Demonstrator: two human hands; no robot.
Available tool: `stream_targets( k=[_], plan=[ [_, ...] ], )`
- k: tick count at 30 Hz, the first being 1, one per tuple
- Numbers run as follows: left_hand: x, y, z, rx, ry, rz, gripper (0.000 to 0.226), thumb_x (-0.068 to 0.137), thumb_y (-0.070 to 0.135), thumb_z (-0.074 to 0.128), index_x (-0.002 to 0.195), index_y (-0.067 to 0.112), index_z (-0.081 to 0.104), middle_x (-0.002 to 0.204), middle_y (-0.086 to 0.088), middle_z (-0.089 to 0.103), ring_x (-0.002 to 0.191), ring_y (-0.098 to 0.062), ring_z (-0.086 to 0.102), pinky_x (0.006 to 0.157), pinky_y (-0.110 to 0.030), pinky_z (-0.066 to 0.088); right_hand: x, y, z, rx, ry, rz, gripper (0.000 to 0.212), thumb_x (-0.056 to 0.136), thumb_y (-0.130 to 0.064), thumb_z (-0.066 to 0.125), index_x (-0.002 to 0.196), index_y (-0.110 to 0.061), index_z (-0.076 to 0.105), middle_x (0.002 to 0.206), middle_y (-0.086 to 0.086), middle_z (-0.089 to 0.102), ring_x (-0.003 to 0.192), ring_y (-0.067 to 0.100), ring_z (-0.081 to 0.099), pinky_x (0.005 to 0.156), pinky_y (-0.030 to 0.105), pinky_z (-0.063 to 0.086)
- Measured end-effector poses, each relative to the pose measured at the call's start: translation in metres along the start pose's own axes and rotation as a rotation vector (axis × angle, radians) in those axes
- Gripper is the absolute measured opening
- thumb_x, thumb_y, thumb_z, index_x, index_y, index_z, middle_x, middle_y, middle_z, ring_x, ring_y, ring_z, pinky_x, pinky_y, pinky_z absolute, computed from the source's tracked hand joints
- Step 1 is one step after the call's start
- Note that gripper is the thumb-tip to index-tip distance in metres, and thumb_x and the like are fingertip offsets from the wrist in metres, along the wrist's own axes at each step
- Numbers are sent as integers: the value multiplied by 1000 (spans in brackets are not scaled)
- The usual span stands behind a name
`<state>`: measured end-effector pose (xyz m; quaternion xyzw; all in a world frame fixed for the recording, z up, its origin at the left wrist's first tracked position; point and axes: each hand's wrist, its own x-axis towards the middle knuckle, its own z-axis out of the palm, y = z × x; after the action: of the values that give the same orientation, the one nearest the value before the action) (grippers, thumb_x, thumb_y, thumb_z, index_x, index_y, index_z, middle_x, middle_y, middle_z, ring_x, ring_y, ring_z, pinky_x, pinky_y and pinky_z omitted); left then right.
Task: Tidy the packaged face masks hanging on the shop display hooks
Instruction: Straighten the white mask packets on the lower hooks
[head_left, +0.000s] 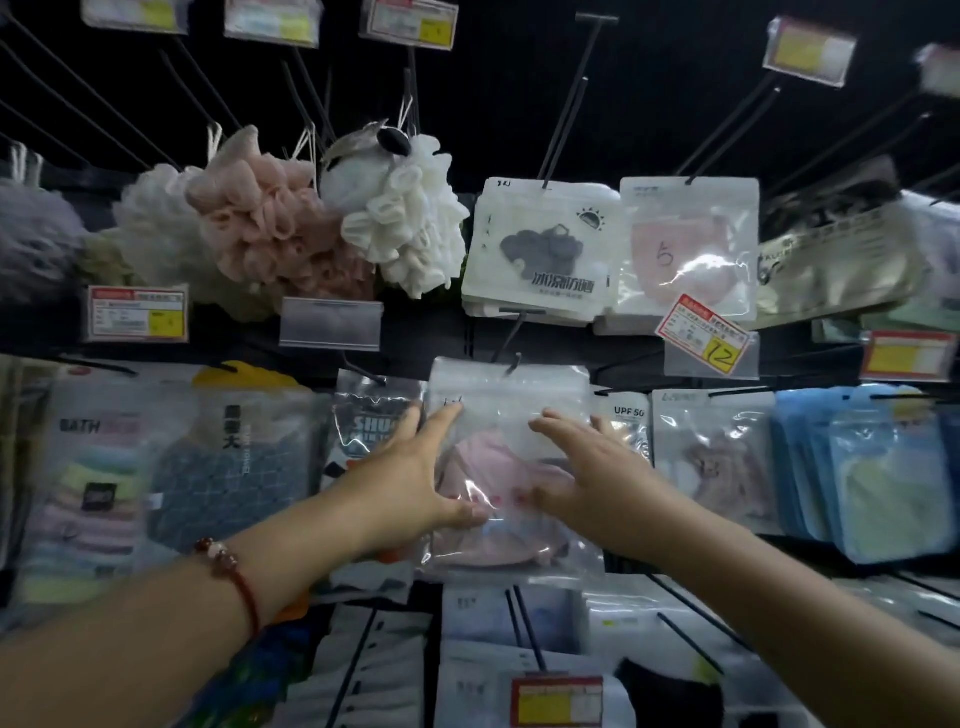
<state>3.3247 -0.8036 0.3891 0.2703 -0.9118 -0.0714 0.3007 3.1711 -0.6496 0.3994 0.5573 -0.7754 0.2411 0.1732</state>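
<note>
Both forearms enter from 6 to 8 o'clock and 4 to 5 o'clock, the left one wearing a red bead bracelet (228, 569). Left hand (410, 478): fingers straight, spread flat against the left edge of the pink mask packet (506, 467), thumb lying on its lower front; nothing is curled round it. Right hand (587, 467): fingers extended and relaxed over the packet's right half, thumb low against the film; whether the far fingers reach behind the edge cannot be told. Packet sits at frame centre, hanging from a black hook (511, 361) at its 12 o'clock, clear glossy film with a pale pink mask inside and a frosted white top band, roughly square to the row. Judgement: task is mid-way; this packet is being squared between two palms and not yet let go. At 3 o'clock, a UPF-labelled packet (628, 415) and a stack of blue packets (852, 467) hang fairly even. Farther up, at 1 o'clock, the white mask packets (540, 249) and pink packet marked 5 (685, 249) fan out unevenly, and a price tag (704, 335) sits crooked; these likely remain. Bath puffs (291, 218) hang at 11 o'clock.
</note>
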Motion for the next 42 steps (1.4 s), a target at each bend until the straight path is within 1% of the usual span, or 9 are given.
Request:
stream_targets(
  k=[16, 20, 22, 24, 28, 33, 36, 40, 42],
  plan=[
    [39, -15, 34, -356, 16, -26, 115, 77, 48, 81, 155, 48, -4, 166, 6, -7, 153, -20, 8, 121, -41, 24, 50, 25, 53, 199, 154, -30, 64, 93, -47, 56, 150, -33, 31, 162, -14, 12, 151, 21, -3, 120, 55, 17],
    [28, -21, 48, -766, 99, -91, 118, 80, 30, 83, 156, 42, -7, 144, 21, 34, 124, -3, 47, 88, -16, 43, 41, 27, 66, 711, 278, 118, 98, 75, -46, 79, 152, -36, 20, 157, -11, 21, 130, 19, 48, 100, 44, 51],
    [24, -23, 56, -957, 100, -172, 108, 77, 36, 84, 156, 43, 11, 134, 20, 50, 116, -10, 60, 101, -31, 48, 38, 33, 74, 1054, 205, 262, 99, 70, -46, 83, 148, -36, 23, 144, 13, 47, 98, 25, 71, 76, 41, 61],
    [21, -24, 66, -1080, 73, -218, 85, 68, 50, 85, 141, 43, 43, 124, 8, 69, 111, -22, 68, 105, -50, 46, 33, 32, 74, 1284, 39, 359, 74, 80, -38, 76, 140, -19, 37, 113, 21, 68, 84, 30, 74, 69, 35, 59],
    [9, -11, 78, -1256, 147, -197, 33, 91, 31, 69, 122, 27, 60, 105, 1, 77, 99, -21, 73, 100, -46, 51, 29, 26, 72, 1340, 21, 352, 47, 87, -36, 70, 119, -5, 55, 96, 17, 74, 86, 30, 74, 68, 32, 58],
    [-5, -10, 80, -1077, 34, -183, 54, 86, 61, 64, 135, 43, 47, 123, 16, 67, 117, -11, 62, 109, -44, 43, 18, 42, 66, 1387, -72, 229, 45, 92, -28, 65, 131, -9, 53, 111, 19, 71, 100, 33, 70, 81, 36, 59],
    [-6, -11, 68, -1066, 21, -165, 44, 87, 59, 63, 127, 46, 49, 104, 23, 72, 98, 0, 69, 89, -29, 54, 11, 49, 64, 1351, -125, 184, 44, 93, -30, 64, 131, -9, 54, 113, 15, 72, 98, 26, 71, 71, 24, 57],
    [1, -15, 55, -1121, 32, -145, 89, 68, 64, 76, 145, 40, 38, 117, 10, 73, 99, -13, 73, 103, -47, 48, 17, 48, 58, 1355, -51, 183, 52, 87, -32, 71, 130, -9, 54, 110, 14, 72, 99, 30, 71, 83, 37, 58],
    [-2, -8, 58, -1174, 13, -120, 65, 71, 52, 80, 129, 47, 50, 113, 7, 74, 102, -18, 73, 100, -45, 50, 19, 43, 60, 1369, -28, 186, 49, 86, -26, 73, 129, -10, 54, 109, 16, 72, 96, 31, 72, 78, 38, 59]
  ],
)
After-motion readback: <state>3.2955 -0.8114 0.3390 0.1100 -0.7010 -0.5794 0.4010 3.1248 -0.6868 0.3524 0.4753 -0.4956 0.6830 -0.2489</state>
